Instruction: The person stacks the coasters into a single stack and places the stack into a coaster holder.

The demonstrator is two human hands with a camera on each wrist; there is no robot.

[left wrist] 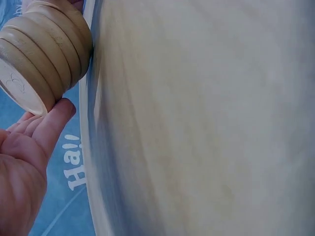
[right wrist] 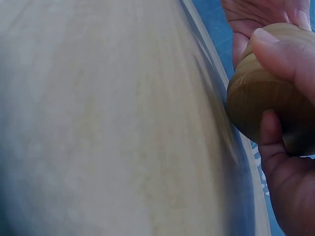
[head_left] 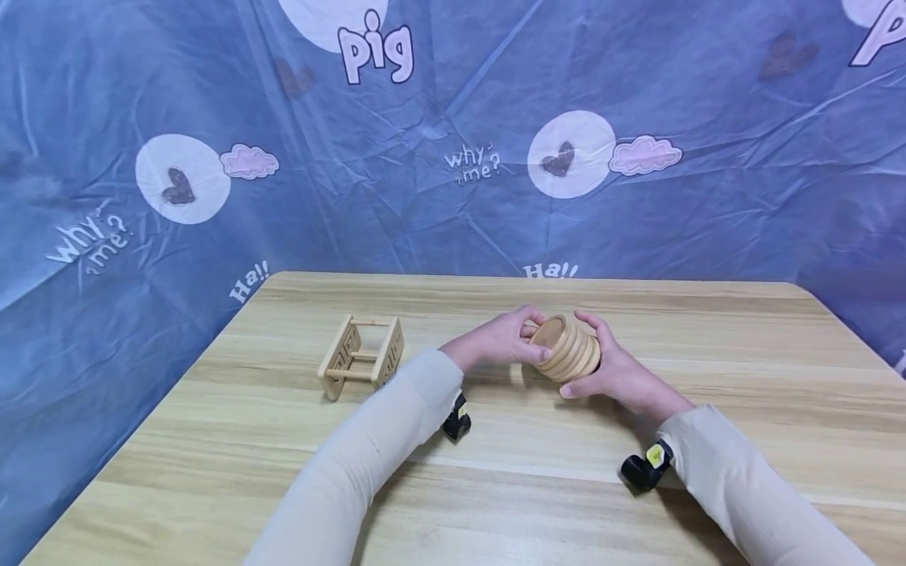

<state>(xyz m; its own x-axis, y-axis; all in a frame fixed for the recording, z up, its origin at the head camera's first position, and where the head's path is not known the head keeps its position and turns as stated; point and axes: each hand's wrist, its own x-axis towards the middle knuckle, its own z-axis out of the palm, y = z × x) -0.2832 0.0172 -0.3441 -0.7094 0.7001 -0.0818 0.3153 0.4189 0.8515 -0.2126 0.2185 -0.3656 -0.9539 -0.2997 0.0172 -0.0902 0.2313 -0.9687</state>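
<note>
A stack of round wooden coasters [head_left: 566, 350] is tilted on its side between the two hands, its flat end turned up and to the left. From the right, the right hand [head_left: 616, 373] grips the stack, its thumb and fingers spread round the rims. The left hand [head_left: 506, 339] pinches the rim of the coasters at the left end. In the left wrist view, a small drawing shows on the end face of the coasters [left wrist: 47, 54], beside the left thumb. The right wrist view shows the right thumb and a finger against the coasters [right wrist: 261, 98].
A small wooden rack [head_left: 361, 358] with cut-out side panels and crossbars stands on the table to the left, beyond the left forearm. The wood-grain table [head_left: 495, 503] ends at a blue printed cloth [head_left: 439, 196] behind it. Black wrist cameras hang below both sleeves.
</note>
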